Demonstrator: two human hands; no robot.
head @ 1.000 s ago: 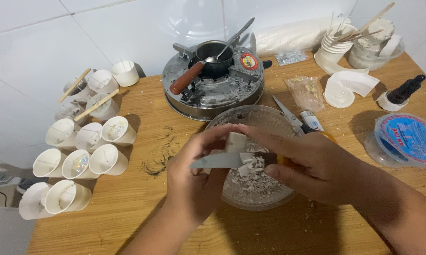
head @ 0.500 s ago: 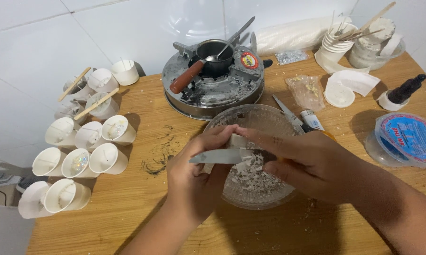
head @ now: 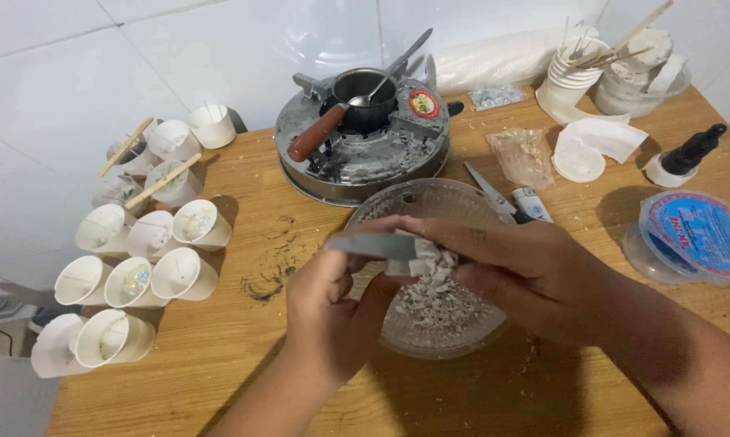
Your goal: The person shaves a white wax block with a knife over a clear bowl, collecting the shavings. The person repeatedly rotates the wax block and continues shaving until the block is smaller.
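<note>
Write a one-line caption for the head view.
Two hands, left hand and right hand, hold a whitish chunk against a grey blade over a glass bowl of shavings.

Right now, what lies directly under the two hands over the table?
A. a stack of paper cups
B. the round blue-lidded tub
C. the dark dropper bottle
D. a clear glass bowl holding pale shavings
D: the left hand and right hand hold a whitish block and a grey blade over the clear glass bowl, which has pale shavings piled inside.
</note>
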